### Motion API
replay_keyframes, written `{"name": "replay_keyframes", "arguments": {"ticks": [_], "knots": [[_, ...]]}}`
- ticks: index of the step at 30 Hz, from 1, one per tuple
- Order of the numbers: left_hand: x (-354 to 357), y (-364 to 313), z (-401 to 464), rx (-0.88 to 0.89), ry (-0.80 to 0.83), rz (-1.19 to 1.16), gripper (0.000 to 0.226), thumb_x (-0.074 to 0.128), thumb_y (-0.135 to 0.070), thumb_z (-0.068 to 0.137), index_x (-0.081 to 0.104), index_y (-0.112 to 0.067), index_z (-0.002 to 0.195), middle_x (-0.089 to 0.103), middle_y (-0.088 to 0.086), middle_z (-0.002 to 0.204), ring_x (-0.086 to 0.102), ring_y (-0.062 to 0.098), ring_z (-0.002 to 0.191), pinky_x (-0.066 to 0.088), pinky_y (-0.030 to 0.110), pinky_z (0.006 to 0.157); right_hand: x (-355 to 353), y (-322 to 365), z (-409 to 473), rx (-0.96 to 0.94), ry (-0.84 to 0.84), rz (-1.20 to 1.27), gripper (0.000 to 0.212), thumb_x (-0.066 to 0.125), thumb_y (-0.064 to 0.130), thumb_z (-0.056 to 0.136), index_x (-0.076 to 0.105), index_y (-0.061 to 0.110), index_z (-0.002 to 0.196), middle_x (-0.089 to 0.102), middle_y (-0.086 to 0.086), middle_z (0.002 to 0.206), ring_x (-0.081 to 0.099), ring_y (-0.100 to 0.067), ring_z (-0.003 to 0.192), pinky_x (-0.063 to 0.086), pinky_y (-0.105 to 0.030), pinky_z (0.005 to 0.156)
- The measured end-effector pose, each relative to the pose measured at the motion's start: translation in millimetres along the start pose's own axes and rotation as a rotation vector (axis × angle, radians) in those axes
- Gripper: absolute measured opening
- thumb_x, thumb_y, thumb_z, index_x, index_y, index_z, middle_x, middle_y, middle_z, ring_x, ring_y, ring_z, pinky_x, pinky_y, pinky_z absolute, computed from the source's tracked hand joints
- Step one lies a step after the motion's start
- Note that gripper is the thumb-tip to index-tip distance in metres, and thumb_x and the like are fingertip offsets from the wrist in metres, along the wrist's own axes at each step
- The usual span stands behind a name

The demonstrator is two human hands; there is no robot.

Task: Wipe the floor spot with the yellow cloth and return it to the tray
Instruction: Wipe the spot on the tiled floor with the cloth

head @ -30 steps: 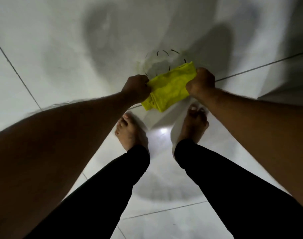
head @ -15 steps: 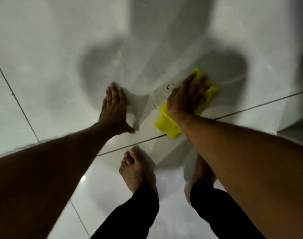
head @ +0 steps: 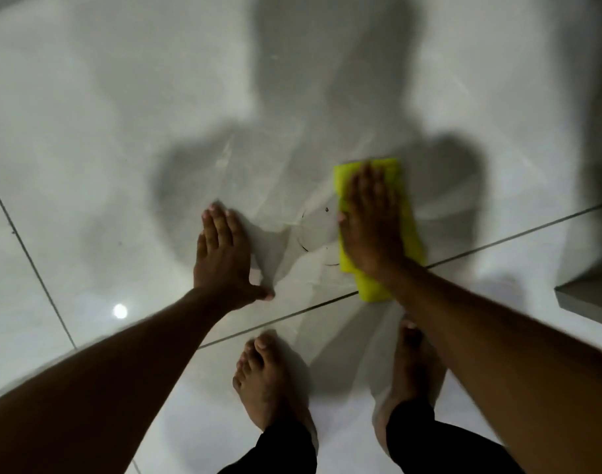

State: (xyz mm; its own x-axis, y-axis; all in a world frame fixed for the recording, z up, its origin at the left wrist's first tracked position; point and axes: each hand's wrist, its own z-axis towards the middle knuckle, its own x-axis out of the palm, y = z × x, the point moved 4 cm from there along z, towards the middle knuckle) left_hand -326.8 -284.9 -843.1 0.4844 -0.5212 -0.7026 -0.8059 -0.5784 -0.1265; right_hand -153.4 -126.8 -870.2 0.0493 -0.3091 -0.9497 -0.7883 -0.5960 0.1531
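Two hands are spread flat on the tiled floor (head: 87,138): the left hand (head: 224,254) is braced bare and open, gripping nothing, while the right hand (head: 371,220) is pressed palm-down on the folded yellow cloth (head: 371,285), just right of the faint ringed floor spot (head: 315,230). The cloth is judged light, soft and limp, best pinched at a free edge. Compared with half a second ago, the cloth has been squared up and more spot is uncovered.

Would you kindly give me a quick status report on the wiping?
Right hand flat on yellow cloth, pressing it to floor. Left hand open, braced on tile. Faint ring mark beside cloth. Tray not in view.
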Motion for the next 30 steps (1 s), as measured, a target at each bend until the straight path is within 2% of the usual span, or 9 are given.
{"name": "replay_keyframes", "arguments": {"ticks": [3,6,9,12,15,19,24,27,30], "knots": [[-3.8,1.3,-2.3,0.017,-0.021,0.065,0.163,0.072,-0.081,0.039,-0.022,0.0,0.145,-0.024,0.028,0.155,-0.022,0.04,0.144,-0.005,0.049,0.119,22.1,42.9,-58.6,-0.391,0.055,-0.061,0.074,0.052,0.027,0.092,0.017,0.012,0.155,0.023,-0.012,0.163,0.018,-0.035,0.151,0.021,-0.053,0.119],[-4.7,3.5,-4.8,0.03,-0.028,0.091,0.162,0.067,-0.086,0.04,-0.019,0.002,0.146,-0.022,0.028,0.156,-0.02,0.04,0.145,-0.004,0.048,0.12,22.6,-4.1,-87.9,-0.698,0.122,-0.13,0.07,0.045,0.038,0.095,0.016,0.025,0.157,0.015,-0.001,0.166,0.009,-0.027,0.153,0.015,-0.049,0.121],[-2.1,7.8,-4.0,0.051,-0.051,0.093,0.163,0.063,-0.09,0.038,-0.02,0.001,0.146,-0.022,0.027,0.156,-0.022,0.039,0.144,-0.004,0.047,0.119,18.4,-13.8,-49.2,-0.499,0.058,-0.159,0.072,0.044,0.05,0.09,0.016,0.035,0.155,0.013,0.001,0.166,0.009,-0.03,0.152,0.014,-0.055,0.118],[0.4,13.3,-3.5,0.054,-0.064,0.102,0.162,0.061,-0.091,0.038,-0.018,0.001,0.146,-0.02,0.027,0.157,-0.02,0.039,0.145,-0.002,0.047,0.119,17.4,56.1,-13.1,-0.155,-0.074,0.0,0.066,0.04,0.047,0.093,0.021,0.031,0.154,0.02,-0.004,0.164,0.013,-0.036,0.151,0.015,-0.06,0.117],[-0.3,11.4,-4.1,0.058,-0.037,0.089,0.162,0.062,-0.09,0.039,-0.017,0.002,0.146,-0.019,0.027,0.157,-0.018,0.04,0.146,0.0,0.048,0.12,33.0,89.6,-47.2,-0.368,-0.072,0.004,0.059,0.038,0.039,0.099,0.023,0.026,0.155,0.022,-0.007,0.164,0.014,-0.037,0.151,0.016,-0.06,0.119],[-5.2,1.3,-3.7,0.027,-0.014,0.068,0.162,0.075,-0.078,0.042,-0.021,0.002,0.145,-0.023,0.028,0.156,-0.021,0.042,0.144,0.002,0.051,0.121,32.1,14.3,-110.5,-0.622,-0.025,-0.056,0.064,0.045,0.036,0.098,0.021,0.022,0.156,0.022,-0.008,0.163,0.014,-0.037,0.151,0.019,-0.059,0.119],[0.2,3.5,-0.1,0.027,-0.022,0.075,0.163,0.074,-0.08,0.041,-0.023,0.001,0.144,-0.024,0.027,0.156,-0.022,0.041,0.144,0.001,0.051,0.121,13.6,31.2,-3.8,0.108,-0.139,0.032,0.068,0.037,0.044,0.098,0.014,0.019,0.157,0.018,-0.014,0.164,0.013,-0.042,0.15,0.015,-0.06,0.118],[0.6,6.6,0.3,0.033,-0.036,0.083,0.163,0.069,-0.084,0.039,-0.022,0.002,0.145,-0.023,0.027,0.156,-0.021,0.04,0.145,-0.001,0.049,0.121,16.9,83.7,10.3,-0.061,-0.115,0.05,0.064,0.035,0.043,0.098,0.02,0.018,0.155,0.021,-0.013,0.163,0.013,-0.041,0.15,0.014,-0.06,0.12],[0.1,5.5,-1.3,0.042,-0.021,0.066,0.163,0.068,-0.085,0.04,-0.022,0.001,0.145,-0.025,0.026,0.156,-0.023,0.039,0.144,-0.001,0.049,0.121,23.8,53.6,-55.9,-0.371,-0.045,-0.045,0.064,0.036,0.041,0.099,0.02,0.018,0.156,0.021,-0.01,0.164,0.015,-0.037,0.151,0.018,-0.057,0.12]]}}
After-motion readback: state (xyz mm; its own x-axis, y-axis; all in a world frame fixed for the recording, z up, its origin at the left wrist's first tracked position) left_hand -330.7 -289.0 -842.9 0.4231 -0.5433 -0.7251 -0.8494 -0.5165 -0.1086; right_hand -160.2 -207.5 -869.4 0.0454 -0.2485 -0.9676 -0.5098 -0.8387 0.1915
